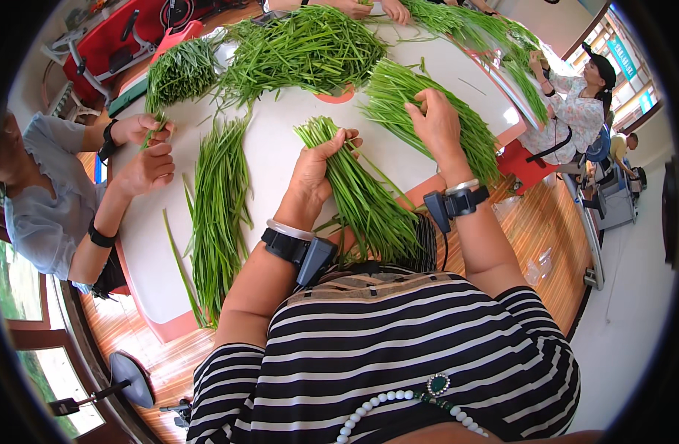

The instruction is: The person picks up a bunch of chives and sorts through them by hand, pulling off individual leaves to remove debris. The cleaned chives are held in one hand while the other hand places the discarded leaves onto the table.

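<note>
My left hand is wrapped round a thick bundle of garlic chives. The cut ends stick up past the thumb, and the leaves hang down towards my striped top. Just right of it, my right hand is over a loose pile of chives on the white table. Its fingers are curled in towards the thumb, and whatever they pinch is too small to make out. A long bunch of chives lies on the table to the left of my left hand.
A large chive heap covers the table's far side, beside a darker bundle. At left, a co-worker's hands hold some stems. Another person handles chives at the far right. More hands work at the far edge.
</note>
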Demonstrator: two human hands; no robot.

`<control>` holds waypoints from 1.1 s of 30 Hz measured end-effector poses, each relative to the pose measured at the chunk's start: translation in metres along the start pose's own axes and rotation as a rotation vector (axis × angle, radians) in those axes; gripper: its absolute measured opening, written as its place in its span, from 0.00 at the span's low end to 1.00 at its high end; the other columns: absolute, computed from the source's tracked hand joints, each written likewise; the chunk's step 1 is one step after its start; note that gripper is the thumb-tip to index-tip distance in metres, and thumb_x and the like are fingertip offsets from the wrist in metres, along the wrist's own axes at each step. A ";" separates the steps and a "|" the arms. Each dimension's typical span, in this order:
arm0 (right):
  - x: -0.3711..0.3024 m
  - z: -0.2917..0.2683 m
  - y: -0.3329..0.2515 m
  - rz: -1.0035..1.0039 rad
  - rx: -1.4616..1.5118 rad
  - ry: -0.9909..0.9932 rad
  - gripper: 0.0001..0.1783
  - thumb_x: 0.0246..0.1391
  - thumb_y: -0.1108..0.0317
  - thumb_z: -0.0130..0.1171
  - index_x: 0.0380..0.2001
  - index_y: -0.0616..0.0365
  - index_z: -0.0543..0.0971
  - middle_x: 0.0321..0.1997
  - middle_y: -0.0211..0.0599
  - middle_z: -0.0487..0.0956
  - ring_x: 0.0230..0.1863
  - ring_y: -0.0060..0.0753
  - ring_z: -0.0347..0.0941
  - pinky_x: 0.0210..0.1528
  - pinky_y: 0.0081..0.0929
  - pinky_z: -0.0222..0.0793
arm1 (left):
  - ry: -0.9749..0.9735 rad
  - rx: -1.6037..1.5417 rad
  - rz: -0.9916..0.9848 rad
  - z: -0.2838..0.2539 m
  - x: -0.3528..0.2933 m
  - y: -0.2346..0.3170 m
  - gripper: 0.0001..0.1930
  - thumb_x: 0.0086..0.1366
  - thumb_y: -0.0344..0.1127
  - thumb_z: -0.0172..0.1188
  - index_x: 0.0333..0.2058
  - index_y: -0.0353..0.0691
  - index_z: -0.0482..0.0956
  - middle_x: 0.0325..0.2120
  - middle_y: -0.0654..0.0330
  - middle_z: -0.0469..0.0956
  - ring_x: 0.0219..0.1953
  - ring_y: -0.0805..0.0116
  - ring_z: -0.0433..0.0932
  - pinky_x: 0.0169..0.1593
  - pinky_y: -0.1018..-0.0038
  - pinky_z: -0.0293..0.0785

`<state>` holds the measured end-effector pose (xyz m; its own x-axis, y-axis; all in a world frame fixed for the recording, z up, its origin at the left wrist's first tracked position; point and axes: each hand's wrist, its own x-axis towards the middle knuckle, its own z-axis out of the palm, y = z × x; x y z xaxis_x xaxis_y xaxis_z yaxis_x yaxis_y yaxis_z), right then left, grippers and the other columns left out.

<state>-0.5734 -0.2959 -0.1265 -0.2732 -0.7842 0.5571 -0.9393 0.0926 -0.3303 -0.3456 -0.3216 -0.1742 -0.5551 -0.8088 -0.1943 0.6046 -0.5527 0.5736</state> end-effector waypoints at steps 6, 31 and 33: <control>-0.011 0.013 0.011 -0.008 0.221 -0.096 0.11 0.52 0.65 0.63 0.26 0.63 0.76 0.26 0.38 0.78 0.27 0.38 0.74 0.32 0.33 0.70 | -0.142 -0.024 0.048 -0.009 0.003 -0.002 0.11 0.66 0.31 0.56 0.44 0.31 0.73 0.27 0.58 0.77 0.29 0.66 0.78 0.35 0.71 0.77; 0.001 0.013 0.012 -0.147 -0.071 -0.049 0.09 0.48 0.68 0.64 0.35 0.53 0.78 0.35 0.39 0.74 0.41 0.46 0.73 0.40 0.41 0.71 | -0.185 0.062 -0.005 -0.013 0.003 -0.002 0.07 0.65 0.34 0.58 0.36 0.37 0.75 0.33 0.56 0.80 0.39 0.61 0.80 0.45 0.66 0.79; 0.000 0.014 0.006 -0.167 -0.082 -0.025 0.09 0.48 0.68 0.65 0.34 0.53 0.78 0.35 0.39 0.74 0.41 0.46 0.73 0.40 0.40 0.71 | -0.191 0.048 0.001 -0.014 0.004 -0.002 0.07 0.65 0.34 0.58 0.35 0.37 0.75 0.31 0.57 0.79 0.38 0.62 0.80 0.44 0.66 0.79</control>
<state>-0.5763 -0.3042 -0.1388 -0.1078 -0.8079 0.5794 -0.9852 0.0089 -0.1709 -0.3413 -0.3261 -0.1873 -0.6557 -0.7539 -0.0412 0.5801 -0.5379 0.6116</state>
